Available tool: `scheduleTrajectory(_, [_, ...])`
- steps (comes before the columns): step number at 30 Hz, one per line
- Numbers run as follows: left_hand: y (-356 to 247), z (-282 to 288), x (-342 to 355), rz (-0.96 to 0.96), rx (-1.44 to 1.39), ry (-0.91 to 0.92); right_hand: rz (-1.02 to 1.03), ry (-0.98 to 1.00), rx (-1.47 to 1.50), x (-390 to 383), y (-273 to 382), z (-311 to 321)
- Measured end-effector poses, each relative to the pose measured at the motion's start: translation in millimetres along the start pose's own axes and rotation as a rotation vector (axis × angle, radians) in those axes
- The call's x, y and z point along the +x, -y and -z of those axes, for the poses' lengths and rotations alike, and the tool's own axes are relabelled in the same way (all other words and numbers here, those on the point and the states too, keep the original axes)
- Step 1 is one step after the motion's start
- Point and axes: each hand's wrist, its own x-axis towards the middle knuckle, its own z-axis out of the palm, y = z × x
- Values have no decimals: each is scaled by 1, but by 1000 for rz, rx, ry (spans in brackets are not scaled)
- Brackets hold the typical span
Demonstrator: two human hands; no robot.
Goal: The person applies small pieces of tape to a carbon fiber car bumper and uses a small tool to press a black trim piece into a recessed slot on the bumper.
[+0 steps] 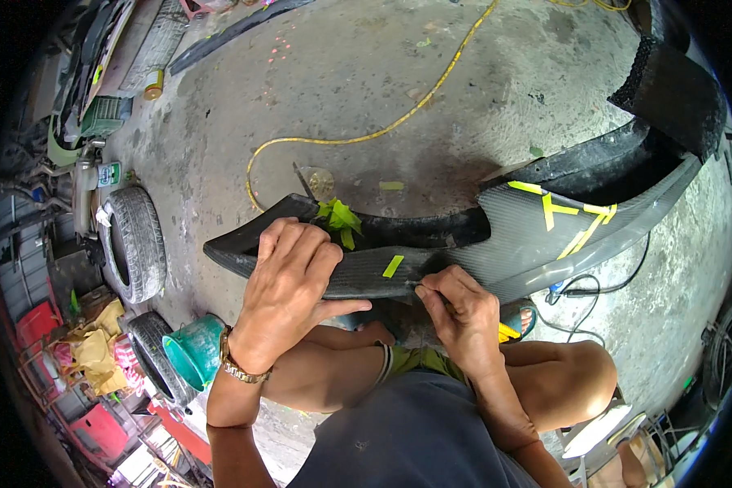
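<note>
A long, curved black car body part with a carbon-fibre weave point(508, 244) lies across in front of my legs. My left hand point(289, 272) grips its left section, fingers over the top and thumb along the near edge. With thumb and index finger pinched together, my right hand point(464, 313) is at the near lower edge; what the fingertips hold, if anything, is too small to make out. Between the hands, a short yellow-green tape strip point(393, 266) sticks to the surface. Crumpled yellow-green tape point(340, 218) sits beyond my left knuckles. More tape strips point(579, 242) mark the right section.
A yellow hose point(366, 141) curves over the concrete floor beyond the part. To the left stand a dusty tyre point(145, 244) and a teal bucket point(197, 354). Another dark piece point(675, 98) is at the far right. A black cable point(598, 290) lies on the right.
</note>
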Motion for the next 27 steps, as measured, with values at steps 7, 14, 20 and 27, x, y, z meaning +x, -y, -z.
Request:
scheduleTrajectory(7, [0, -2, -1, 2, -1, -15, -29, -59, -6, -1, 0, -5])
scheduleTrajectory(14, [0, 0, 0, 2, 1, 3, 25, 4, 34, 1, -2, -2])
scheduleTrajectory(20, [1, 1, -2, 7, -5, 4, -40, -38, 24, 0, 2, -5])
scheduleTrajectory(27, [1, 1, 0, 11, -10, 20, -21, 31, 67, 1, -2, 0])
